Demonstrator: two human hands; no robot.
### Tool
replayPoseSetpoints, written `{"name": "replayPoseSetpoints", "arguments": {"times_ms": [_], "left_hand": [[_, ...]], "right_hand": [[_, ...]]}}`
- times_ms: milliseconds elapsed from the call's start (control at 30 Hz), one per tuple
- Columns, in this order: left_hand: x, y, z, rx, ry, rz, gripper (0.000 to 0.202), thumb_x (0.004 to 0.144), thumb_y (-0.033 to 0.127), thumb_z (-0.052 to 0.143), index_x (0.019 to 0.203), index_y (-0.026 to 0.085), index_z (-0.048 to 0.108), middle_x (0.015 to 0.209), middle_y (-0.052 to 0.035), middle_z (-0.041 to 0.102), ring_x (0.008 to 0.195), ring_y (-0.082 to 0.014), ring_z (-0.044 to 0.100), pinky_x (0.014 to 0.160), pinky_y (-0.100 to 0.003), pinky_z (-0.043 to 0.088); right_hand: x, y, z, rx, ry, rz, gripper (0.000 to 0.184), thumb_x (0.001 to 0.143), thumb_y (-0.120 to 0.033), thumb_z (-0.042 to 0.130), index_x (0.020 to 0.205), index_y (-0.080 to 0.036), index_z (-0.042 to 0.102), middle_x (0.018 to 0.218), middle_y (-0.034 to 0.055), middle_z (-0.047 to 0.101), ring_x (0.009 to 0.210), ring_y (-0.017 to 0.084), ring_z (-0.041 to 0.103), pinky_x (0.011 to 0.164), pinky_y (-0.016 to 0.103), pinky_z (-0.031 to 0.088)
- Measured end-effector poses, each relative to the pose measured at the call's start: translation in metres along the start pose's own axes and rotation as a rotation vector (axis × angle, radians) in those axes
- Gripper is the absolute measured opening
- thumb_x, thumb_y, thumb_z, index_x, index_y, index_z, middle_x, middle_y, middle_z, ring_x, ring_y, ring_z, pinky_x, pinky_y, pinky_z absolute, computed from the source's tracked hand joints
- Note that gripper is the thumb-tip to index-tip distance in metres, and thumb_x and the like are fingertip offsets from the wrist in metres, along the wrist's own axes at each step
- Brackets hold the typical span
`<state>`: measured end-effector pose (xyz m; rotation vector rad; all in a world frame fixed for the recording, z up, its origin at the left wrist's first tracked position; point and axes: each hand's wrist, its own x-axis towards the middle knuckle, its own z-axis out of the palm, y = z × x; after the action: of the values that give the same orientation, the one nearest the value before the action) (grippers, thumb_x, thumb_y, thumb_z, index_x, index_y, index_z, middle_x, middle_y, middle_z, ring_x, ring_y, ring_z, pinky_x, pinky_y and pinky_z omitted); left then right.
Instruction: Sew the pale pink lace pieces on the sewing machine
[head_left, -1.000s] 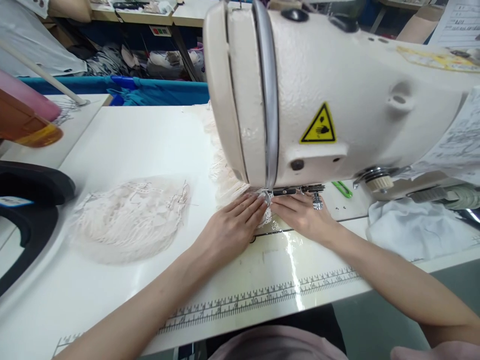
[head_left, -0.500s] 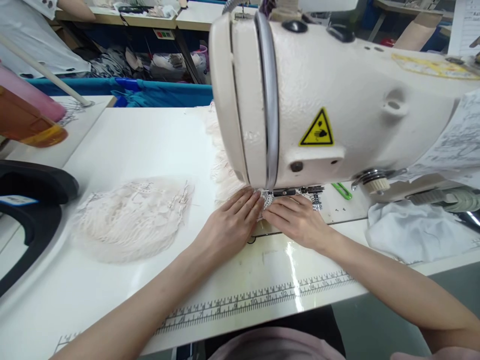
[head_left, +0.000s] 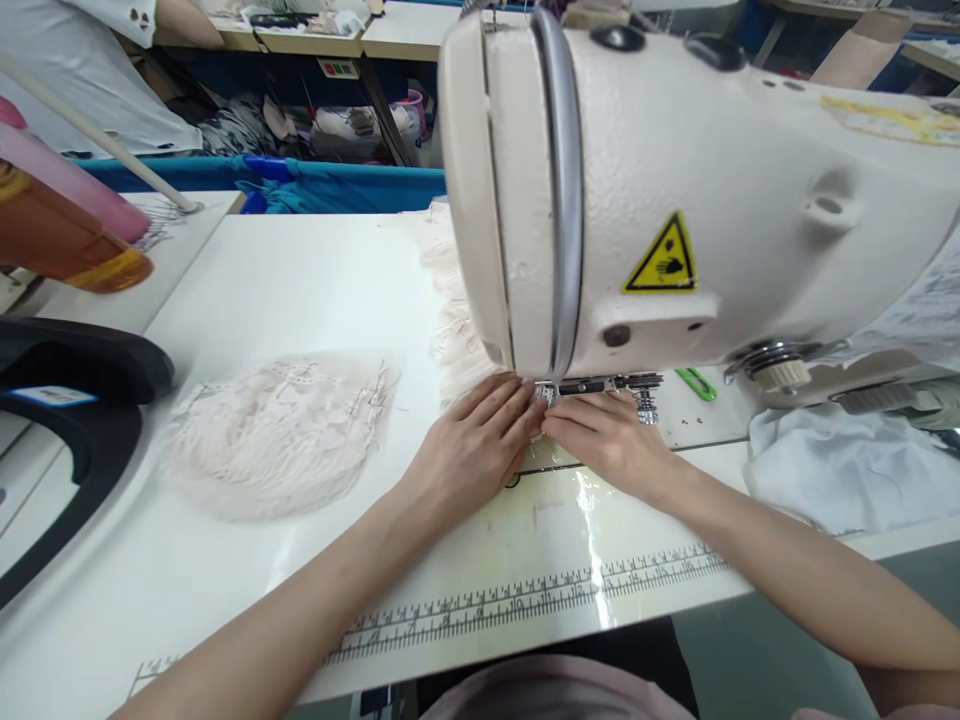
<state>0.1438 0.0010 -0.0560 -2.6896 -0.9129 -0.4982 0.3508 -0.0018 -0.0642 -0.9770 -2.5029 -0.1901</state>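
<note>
Left hand (head_left: 469, 450) lies flat, palm down, fingers extended and together, pressing a small lace piece (head_left: 534, 432) onto the worktop (head_left: 300, 270); right hand (head_left: 607, 440) lies flat opposite it, fingers extended, its fingertips meeting those of the left hand over the same piece; neither hand is closed around anything. The lace piece sits directly beneath the head of the sewing machine (head_left: 675, 180), near the front edge of the worktop; most of it is hidden by the fingers and the machine head, and the needle cannot be seen.

Behind the left hand, a strip of pale lace (head_left: 450, 330) runs toward the rear edge of the worktop; one heap of lace pieces (head_left: 277, 435) lies well apart toward the left edge. One green clip (head_left: 697, 384) lies on the machine bed right of the right hand; one white cloth (head_left: 840, 470) lies at the right edge. One printed ruler (head_left: 525, 600) runs along the front edge; one yellow warning label (head_left: 666, 258) is fixed to the machine head. One black tray (head_left: 67, 400) occupies the left corner; its contents cannot be determined.
</note>
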Motion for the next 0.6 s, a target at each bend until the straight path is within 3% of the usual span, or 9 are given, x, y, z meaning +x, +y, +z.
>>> {"name": "replayPoseSetpoints", "arguments": {"times_ms": [233,467,600], "left_hand": [[-0.001,-0.001,-0.001,0.009,0.006,0.001,0.033,0.095,0.019,0.045,0.121,0.007,0.061,0.124,-0.0141,0.064,0.115,-0.0281,0.061,0.102,-0.045,0.05],[-0.001,0.0,0.0,0.013,0.005,0.004,0.032,0.095,0.02,0.047,0.121,0.008,0.062,0.123,-0.0146,0.064,0.115,-0.0282,0.061,0.1,-0.044,0.051],[-0.002,-0.001,0.001,-0.023,-0.012,-0.019,0.032,0.095,0.021,0.047,0.122,0.011,0.061,0.125,-0.0132,0.064,0.117,-0.028,0.059,0.101,-0.043,0.05]], "right_hand": [[0.0,0.006,0.0,0.058,-0.02,0.03,0.029,0.089,-0.002,0.045,0.094,-0.021,0.066,0.1,-0.001,0.072,0.086,0.011,0.063,0.07,0.025,0.045],[-0.001,0.014,0.001,0.115,0.002,0.056,0.022,0.092,-0.011,0.048,0.101,-0.02,0.067,0.107,0.0005,0.071,0.087,0.013,0.066,0.077,0.027,0.05],[0.001,0.016,-0.003,0.13,-0.01,0.065,0.025,0.092,-0.009,0.047,0.1,-0.021,0.067,0.1,-0.0001,0.072,0.084,0.013,0.065,0.074,0.028,0.049]]}}
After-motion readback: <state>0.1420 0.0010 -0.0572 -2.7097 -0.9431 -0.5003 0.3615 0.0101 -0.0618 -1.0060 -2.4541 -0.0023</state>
